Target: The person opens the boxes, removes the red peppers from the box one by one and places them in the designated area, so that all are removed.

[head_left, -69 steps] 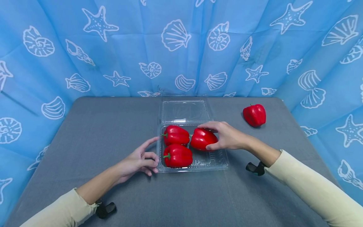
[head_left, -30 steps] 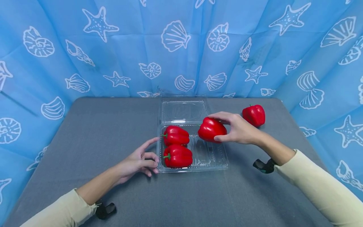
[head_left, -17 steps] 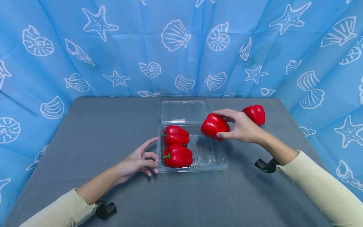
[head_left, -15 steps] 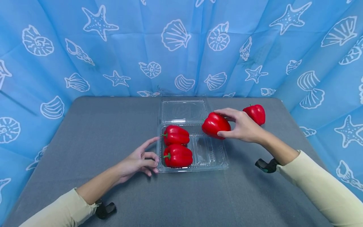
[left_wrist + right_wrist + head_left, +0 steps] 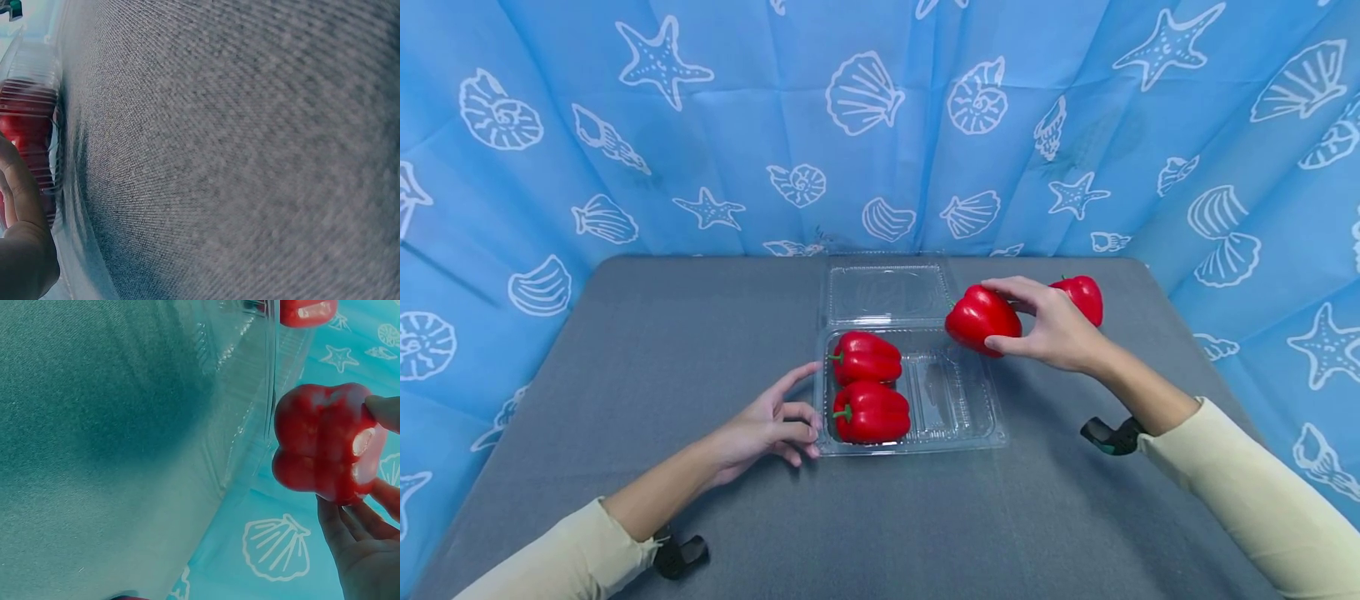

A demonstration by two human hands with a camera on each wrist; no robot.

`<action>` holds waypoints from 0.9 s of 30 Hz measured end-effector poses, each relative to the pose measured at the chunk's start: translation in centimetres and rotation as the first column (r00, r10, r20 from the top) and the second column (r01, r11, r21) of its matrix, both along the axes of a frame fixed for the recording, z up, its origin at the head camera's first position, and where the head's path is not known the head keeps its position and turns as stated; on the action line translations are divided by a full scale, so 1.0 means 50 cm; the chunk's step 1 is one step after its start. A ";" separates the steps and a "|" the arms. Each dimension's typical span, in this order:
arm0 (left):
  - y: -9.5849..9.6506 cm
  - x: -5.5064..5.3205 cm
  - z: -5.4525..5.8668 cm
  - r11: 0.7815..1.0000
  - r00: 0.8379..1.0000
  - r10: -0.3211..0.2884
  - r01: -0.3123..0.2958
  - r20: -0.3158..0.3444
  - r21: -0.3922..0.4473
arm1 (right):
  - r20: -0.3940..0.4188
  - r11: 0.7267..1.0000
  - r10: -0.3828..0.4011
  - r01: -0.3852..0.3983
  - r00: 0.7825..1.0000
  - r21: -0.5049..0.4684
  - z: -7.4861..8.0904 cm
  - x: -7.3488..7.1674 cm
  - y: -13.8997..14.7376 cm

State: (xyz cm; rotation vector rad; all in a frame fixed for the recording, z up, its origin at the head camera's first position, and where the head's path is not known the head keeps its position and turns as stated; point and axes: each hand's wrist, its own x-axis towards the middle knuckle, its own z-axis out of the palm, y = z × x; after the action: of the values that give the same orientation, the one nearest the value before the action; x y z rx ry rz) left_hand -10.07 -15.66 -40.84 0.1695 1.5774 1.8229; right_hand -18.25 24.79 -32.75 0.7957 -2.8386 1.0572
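Observation:
My right hand (image 5: 1054,329) grips a red bell pepper (image 5: 982,320) between thumb and fingers, over the back right corner of a clear plastic clamshell box (image 5: 958,417). In the right wrist view the held pepper (image 5: 328,444) shows its lobed bottom end. Two more red bell peppers, a rear one (image 5: 867,357) and a front one (image 5: 871,412), lie side by side in the box's left half, green stems to the left. Fingers spread, my left hand (image 5: 767,425) touches the box's left edge. The left wrist view shows that hand (image 5: 25,212) beside the ribbed box wall.
The box's lid (image 5: 887,296) lies folded back toward the rear table edge. Another red bell pepper (image 5: 1085,298) sits at the back right of the grey-covered table (image 5: 700,317), partly hidden by my right hand. A blue seashell curtain (image 5: 880,125) hangs behind.
The right hand has lifted its pepper from the right half of the box and carried it back and to the right. The left hand has stayed in place.

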 end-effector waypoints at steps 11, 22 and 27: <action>0.000 -0.001 -0.002 1.000 1.000 0.001 -0.001 0.005 -0.007 | -0.063 0.996 -0.081 0.079 0.995 -0.035 -0.002 -0.007 0.020; 0.000 -0.001 -0.002 1.000 1.000 0.006 -0.006 0.008 -0.018 | -0.116 0.960 -0.277 0.271 0.954 -0.066 -0.021 -0.012 0.029; 0.001 0.000 -0.002 1.000 1.000 0.005 -0.005 0.008 -0.018 | -0.118 0.941 -0.338 0.332 0.934 -0.067 -0.033 -0.015 0.037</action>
State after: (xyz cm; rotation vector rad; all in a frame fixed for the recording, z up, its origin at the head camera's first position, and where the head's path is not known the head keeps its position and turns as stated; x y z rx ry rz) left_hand -10.09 -15.63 -40.94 0.1494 1.5890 1.8107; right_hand -19.01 26.65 -34.42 0.3395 -2.6974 0.9770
